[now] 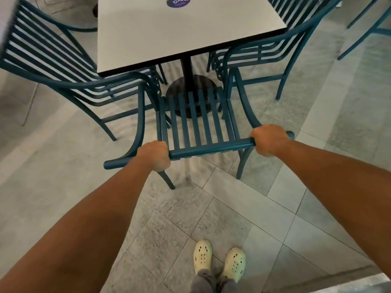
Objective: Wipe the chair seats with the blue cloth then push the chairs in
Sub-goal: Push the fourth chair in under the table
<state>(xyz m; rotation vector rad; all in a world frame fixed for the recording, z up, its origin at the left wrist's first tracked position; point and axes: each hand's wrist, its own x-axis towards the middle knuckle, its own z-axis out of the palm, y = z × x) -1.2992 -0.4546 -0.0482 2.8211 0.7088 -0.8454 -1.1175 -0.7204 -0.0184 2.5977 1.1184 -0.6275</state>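
Both bare arms reach forward — left hand and right hand each grip the teal chair top rail, before the white table.

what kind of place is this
Likely a cafe or food court seating area: a small pedestal table with a logo sticker, matching teal slatted chairs around it, and a tiled floor.

a grey tiled floor carries a white square table on a black pedestal with a round base, and teal slatted metal chairs: one at the table's near edge, one to the left, one to the right. a round purple sticker lies on the tabletop. two pale perforated clogs stand on the tiles.
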